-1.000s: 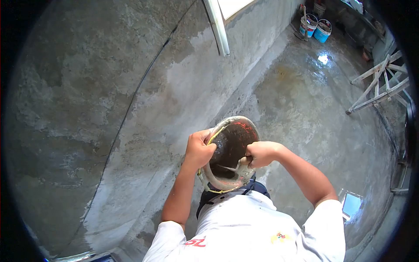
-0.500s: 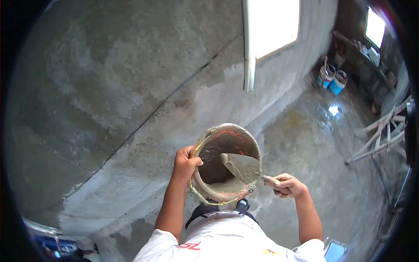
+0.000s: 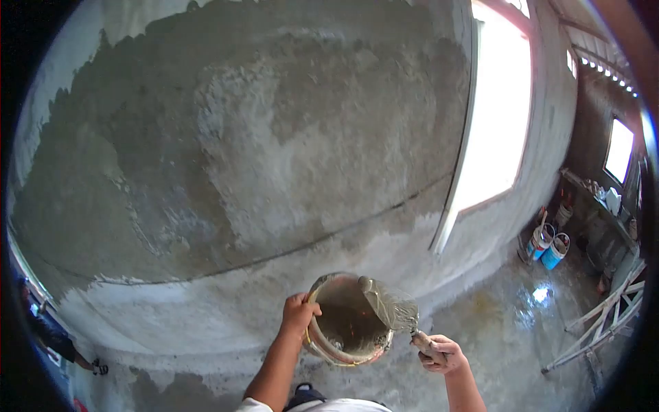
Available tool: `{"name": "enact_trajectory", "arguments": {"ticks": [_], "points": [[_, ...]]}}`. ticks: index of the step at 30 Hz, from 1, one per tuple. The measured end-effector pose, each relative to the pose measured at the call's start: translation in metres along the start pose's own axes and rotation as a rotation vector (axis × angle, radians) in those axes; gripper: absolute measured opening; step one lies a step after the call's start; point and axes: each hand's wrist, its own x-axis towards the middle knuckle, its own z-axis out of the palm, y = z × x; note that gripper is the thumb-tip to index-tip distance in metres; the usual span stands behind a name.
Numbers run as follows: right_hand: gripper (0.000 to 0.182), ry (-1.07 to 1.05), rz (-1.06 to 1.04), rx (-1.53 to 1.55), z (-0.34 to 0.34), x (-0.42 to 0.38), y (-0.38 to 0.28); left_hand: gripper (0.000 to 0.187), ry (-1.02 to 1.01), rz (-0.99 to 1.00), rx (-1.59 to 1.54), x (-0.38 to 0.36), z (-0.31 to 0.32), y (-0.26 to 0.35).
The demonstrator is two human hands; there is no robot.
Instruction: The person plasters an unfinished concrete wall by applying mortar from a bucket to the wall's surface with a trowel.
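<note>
My left hand (image 3: 300,313) grips the left rim of a mortar-crusted bucket (image 3: 351,355), thumb over the edge. The bucket is tilted toward the wall, and wet grey mortar coats its inside. In my right hand (image 3: 444,353) is the handle of a trowel (image 3: 392,307), fingers wrapped round it. Grey mortar covers the trowel's blade, which lies over the bucket's right rim with its tip pointing up and left. The blade hides part of the bucket's opening.
A large wall (image 3: 329,158) with patchy damp plaster rises ahead, beside a bright window opening (image 3: 495,110). Two blue-and-white buckets (image 3: 555,251) stand on the wet floor at right, near a metal frame (image 3: 597,323). At far left, a person's leg (image 3: 81,360) shows.
The view has tilted up, showing more wall, and my hands and bucket sit lower in it. The trowel has moved from inside the bucket's opening up to its right rim, still in my right hand.
</note>
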Motion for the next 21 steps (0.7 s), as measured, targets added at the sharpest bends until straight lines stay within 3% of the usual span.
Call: {"name": "enact_trajectory", "arguments": {"ticks": [7,12,17,18,21], "points": [[0.047,-0.115,-0.128,-0.026,0.102,0.099,-0.043,0.025,0.103,-0.093,-0.105,0.008,-0.086,-0.001],[0.055,-0.224,-0.225,-0.161,0.173,0.177,-0.050,0.024,0.160,-0.108,-0.185,0.021,-0.150,-0.002],[0.053,-0.242,-0.267,-0.056,0.228,0.242,-0.030,0.015,0.194,-0.175,0.006,0.047,-0.198,-0.022],[0.052,-0.259,-0.276,-0.064,0.231,0.249,-0.024,0.017,0.191,-0.194,0.042,0.035,-0.198,0.004],[0.053,-0.208,-0.361,-0.039,0.246,0.264,-0.002,0.015,0.145,-0.106,0.148,0.047,-0.222,-0.005]]}}
